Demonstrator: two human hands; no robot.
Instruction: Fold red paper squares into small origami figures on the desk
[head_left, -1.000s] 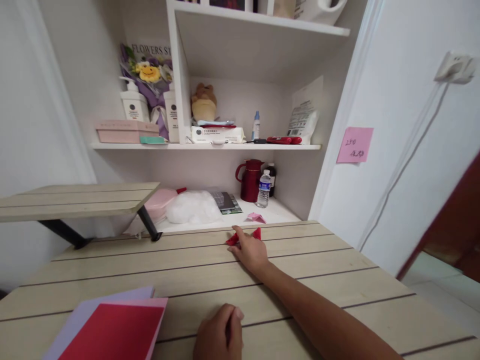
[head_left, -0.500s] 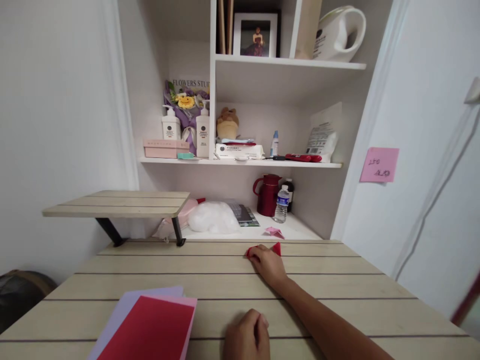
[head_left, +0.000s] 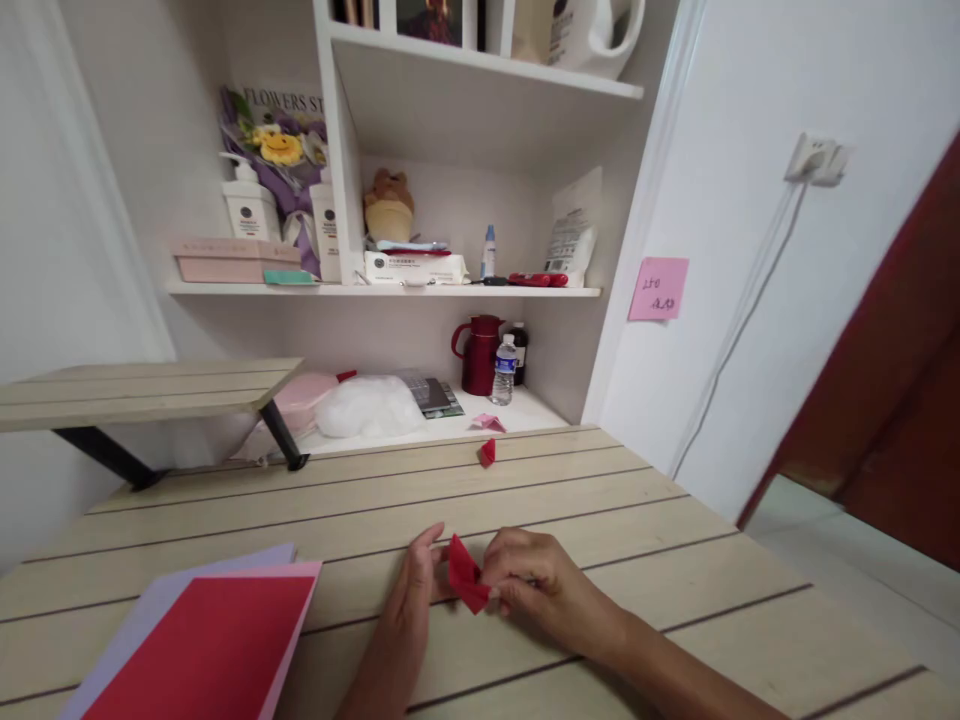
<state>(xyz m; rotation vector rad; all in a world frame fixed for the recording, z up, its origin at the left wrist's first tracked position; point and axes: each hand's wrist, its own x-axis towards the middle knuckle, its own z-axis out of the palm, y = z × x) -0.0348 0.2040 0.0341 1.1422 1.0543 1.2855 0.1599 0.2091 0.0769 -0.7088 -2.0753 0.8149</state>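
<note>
A small piece of folded red paper [head_left: 465,576] is pinched at its right side between the thumb and fingers of my right hand [head_left: 538,578]. My left hand [head_left: 414,590] is just left of it, fingers stretched out and apart; whether a fingertip touches the paper I cannot tell. Farther back on the slatted table [head_left: 360,510] lies another small folded red piece [head_left: 488,453]. A pink folded paper [head_left: 489,423] rests on the white surface behind the table edge. To the left is a stack of coloured sheets [head_left: 202,640], red on top, with pink and lilac ones below.
A raised wooden stand [head_left: 157,385] on black legs occupies the table's back left. Beyond the table, the lowest shelf holds a white plastic bag [head_left: 369,407], a dark red jug [head_left: 480,357] and a water bottle [head_left: 505,372]. A pink note [head_left: 658,289] sticks to the wall.
My right hand has come back toward me from the table's far side, now with folded red paper. My left hand has opened and moved up beside it. The view has turned right.
</note>
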